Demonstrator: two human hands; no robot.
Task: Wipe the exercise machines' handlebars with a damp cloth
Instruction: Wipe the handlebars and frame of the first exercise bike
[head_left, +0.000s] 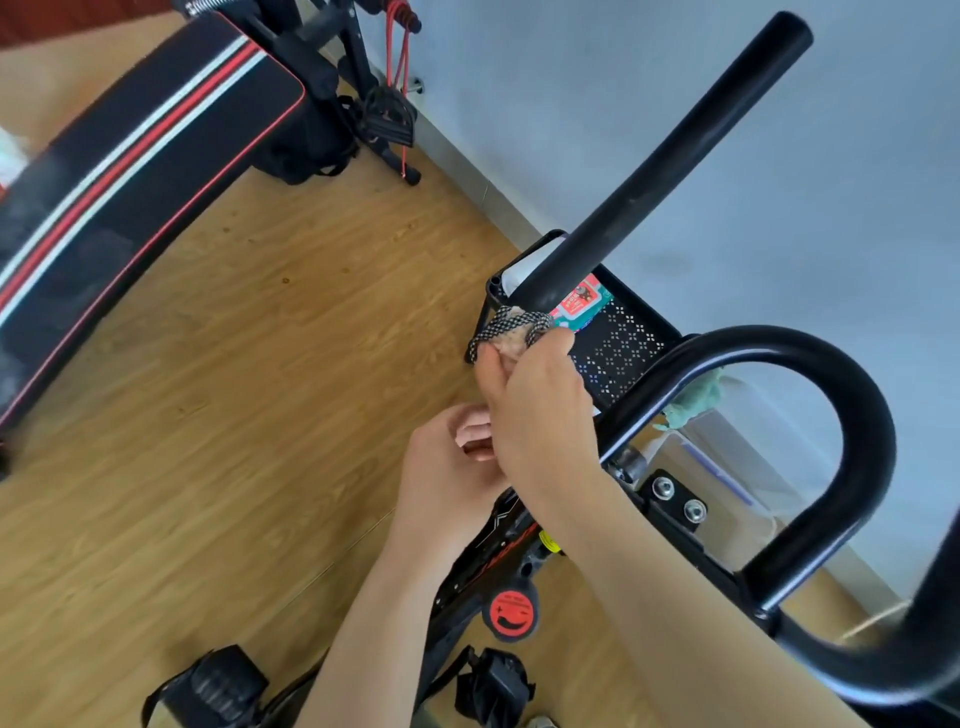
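A straight black handlebar (665, 161) of an exercise bike rises to the upper right. At its lower end my right hand (540, 415) grips a bunched cloth (511, 327) with a black-and-white patterned edge, held against the bar's base. My left hand (441, 478) sits just below and to the left, fingers curled towards the right wrist; what they hold, if anything, is hidden. A curved black handlebar (852, 395) loops at the right.
A teal cloth (696, 400) hangs on the curved bar. Behind the hands stands a black perforated rack (623, 332) holding a wipes pack (582, 304). A sit-up bench (130, 171) lies at the left on the wooden floor. Bike pedals (223, 686) are below. The wall is close on the right.
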